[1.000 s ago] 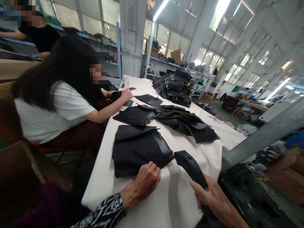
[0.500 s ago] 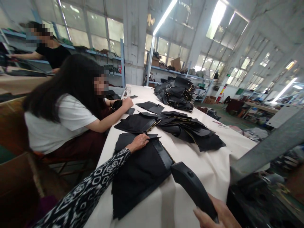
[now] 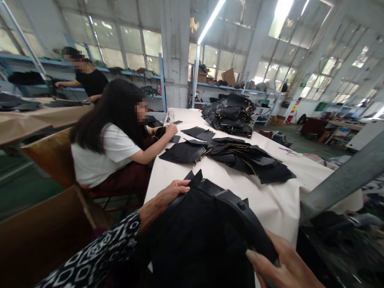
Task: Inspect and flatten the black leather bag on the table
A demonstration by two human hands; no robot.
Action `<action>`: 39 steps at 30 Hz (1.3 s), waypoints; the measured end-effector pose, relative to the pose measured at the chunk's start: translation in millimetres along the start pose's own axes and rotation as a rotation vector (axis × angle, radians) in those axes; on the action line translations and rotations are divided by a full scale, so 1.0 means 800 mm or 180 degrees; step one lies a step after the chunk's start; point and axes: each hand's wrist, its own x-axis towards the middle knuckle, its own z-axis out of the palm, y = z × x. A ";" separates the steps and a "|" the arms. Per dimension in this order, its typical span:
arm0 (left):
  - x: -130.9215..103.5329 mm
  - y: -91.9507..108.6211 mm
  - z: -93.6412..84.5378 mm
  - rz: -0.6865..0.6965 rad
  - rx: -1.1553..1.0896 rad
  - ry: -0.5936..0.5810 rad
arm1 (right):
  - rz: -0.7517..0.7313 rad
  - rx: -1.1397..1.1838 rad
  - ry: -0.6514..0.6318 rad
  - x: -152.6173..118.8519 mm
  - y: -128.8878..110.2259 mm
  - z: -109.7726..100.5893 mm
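My left hand (image 3: 166, 198) pinches the upper left corner of a black fabric panel (image 3: 195, 232), which has a smooth black strip along its top edge. The panel hangs raised close in front of me, over the near end of the table. My right hand (image 3: 285, 258) is wrapped round a curved black handheld tool (image 3: 258, 224) with a small button near its far end. The tool lies along the panel's right edge; whether they touch, I cannot tell.
A pile of black panels with gold zippers (image 3: 249, 158) lies ahead on the white-covered table (image 3: 270, 204). Farther back stands a taller black stack (image 3: 234, 116). A seated person (image 3: 114, 140) works at left. A grey metal post (image 3: 342, 176) slants at right; a cardboard box (image 3: 45, 236) is lower left.
The panel was lying flat under my left hand; now that hand grips its corner and has lifted it towards me. The tool is now alongside the panel's right edge.
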 end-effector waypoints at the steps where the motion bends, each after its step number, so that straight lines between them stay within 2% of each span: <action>1: -0.009 -0.004 0.003 0.0006 -0.0146 -0.0023 | 0.0021 0.0044 -0.0158 0.000 -0.008 0.003; 5: -0.032 -0.009 0.016 0.0031 -0.0408 -0.0168 | 0.0302 0.0265 -0.0758 0.001 -0.034 0.014; 9: -0.047 -0.012 0.034 0.0050 -0.0381 -0.0347 | 0.0218 0.0427 -0.0838 0.002 -0.045 0.025; 14: -0.057 -0.036 0.053 -0.0062 -0.0342 -0.0482 | -0.0004 0.0695 -0.0701 0.018 -0.046 0.029; 19: -0.049 -0.057 0.045 -0.0063 -0.0481 -0.0581 | -0.0219 0.0802 -0.0333 0.029 -0.033 0.007; 23: -0.043 -0.060 0.037 -0.0025 -0.0577 -0.0729 | 0.0010 0.0694 -0.0256 0.015 -0.025 -0.009; 28: -0.042 -0.061 0.045 -0.0038 -0.0585 -0.0782 | 0.0285 0.0732 -0.0604 -0.002 -0.019 0.002; 32: -0.048 -0.064 0.053 -0.0114 -0.0547 -0.0878 | 0.0267 0.0830 -0.0808 0.006 -0.014 0.015; 36: -0.055 -0.065 0.052 -0.0119 -0.0585 -0.0863 | 0.0137 0.0989 -0.0656 0.017 -0.015 0.013; 39: -0.053 -0.067 0.047 -0.0047 -0.0612 -0.0772 | 0.0090 0.0853 -0.0491 0.013 -0.019 0.006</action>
